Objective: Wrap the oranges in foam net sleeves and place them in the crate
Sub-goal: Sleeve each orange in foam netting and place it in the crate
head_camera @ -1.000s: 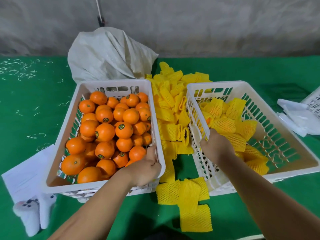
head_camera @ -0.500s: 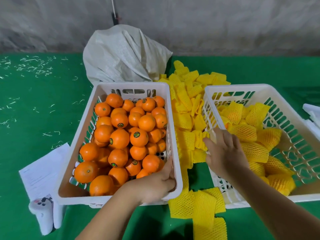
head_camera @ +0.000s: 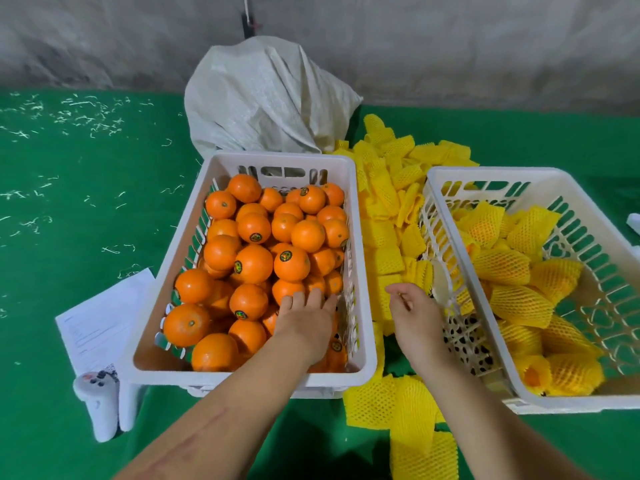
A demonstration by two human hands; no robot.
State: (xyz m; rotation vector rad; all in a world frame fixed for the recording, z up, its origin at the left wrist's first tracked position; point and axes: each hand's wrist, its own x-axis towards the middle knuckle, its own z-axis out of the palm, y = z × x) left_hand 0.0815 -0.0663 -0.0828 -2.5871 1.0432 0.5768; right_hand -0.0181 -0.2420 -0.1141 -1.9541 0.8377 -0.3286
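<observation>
A white crate (head_camera: 360,237) in the middle holds several bare oranges (head_camera: 254,263). My left hand (head_camera: 304,317) reaches inside it near the right wall, fingers laid over the oranges there; whether it holds one cannot be told. To the right a second white crate (head_camera: 450,174) contains several oranges wrapped in yellow foam net sleeves (head_camera: 519,303). Between the crates lies a pile of loose yellow sleeves (head_camera: 384,216). My right hand (head_camera: 415,313) hovers over this pile beside the right crate's wall, fingers loosely curled, holding nothing.
A grey-white woven sack (head_camera: 266,98) slumps behind the crates against the wall. Papers (head_camera: 100,317) and a white controller (head_camera: 97,403) lie left of the orange crate. More sleeves (head_camera: 408,417) lie at the front. Green cloth (head_camera: 69,202) covers the table.
My left hand left the orange crate's near rim and moved in onto the oranges. My right hand left the right crate's wall and shifted left over the loose sleeves.
</observation>
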